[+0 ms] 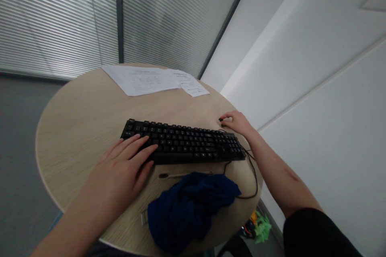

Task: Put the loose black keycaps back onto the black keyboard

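A black keyboard [183, 143] lies across the middle of the round table. My left hand [123, 164] rests on its left end, fingers stretched out and spread over the keys. Beyond the keyboard's far right corner, my right hand [235, 122] pinches a small black piece [221, 120], seemingly part of the keyboard's cable; its exact shape is too small to make out. A thin black cable [255, 174] loops around the keyboard's right end. Nearer to me is a crumpled blue cloth [189, 209]. Between cloth and keyboard lies a thin light-handled tool [176, 175] with a dark oval end.
Printed paper sheets [144, 80] lie along the far edge of the table [69, 116]. A small pale object [144, 217] pokes out left of the cloth. A white wall [316, 100] stands close on the right. Green and orange items [261, 227] are on the floor.
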The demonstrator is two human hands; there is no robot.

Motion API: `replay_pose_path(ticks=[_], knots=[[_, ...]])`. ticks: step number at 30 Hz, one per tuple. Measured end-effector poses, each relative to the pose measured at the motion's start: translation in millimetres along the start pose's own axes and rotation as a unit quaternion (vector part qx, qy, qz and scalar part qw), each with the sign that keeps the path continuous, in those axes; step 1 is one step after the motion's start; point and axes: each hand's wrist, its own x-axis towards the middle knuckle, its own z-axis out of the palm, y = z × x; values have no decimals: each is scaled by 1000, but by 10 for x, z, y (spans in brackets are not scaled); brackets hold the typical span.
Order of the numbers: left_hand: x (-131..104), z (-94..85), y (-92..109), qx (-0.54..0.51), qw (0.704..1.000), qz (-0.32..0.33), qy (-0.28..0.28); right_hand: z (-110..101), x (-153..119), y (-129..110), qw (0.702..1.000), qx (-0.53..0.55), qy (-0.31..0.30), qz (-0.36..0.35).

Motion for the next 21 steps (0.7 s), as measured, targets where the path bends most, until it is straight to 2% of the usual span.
replay_pose_path(ticks=[5, 8, 11, 16, 21], knots=[[9, -15, 6, -4, 1000, -1, -8, -201, -654, -224, 988, 68, 105, -95], [10, -22, 6, -8, 1000, -11, -23, -129, -1123, -401, 977, 109, 123, -133], [14, -29, 11, -5, 999, -13, -35, 38, -1443, -531, 977, 96, 138, -134], [29, -56, 34, 14, 1000, 6, -22, 280, -1570, -586, 983, 69, 136, -108], [27, -76, 41, 28, 999, 16, -14, 346, -1543, -583, 984, 67, 131, -99]])
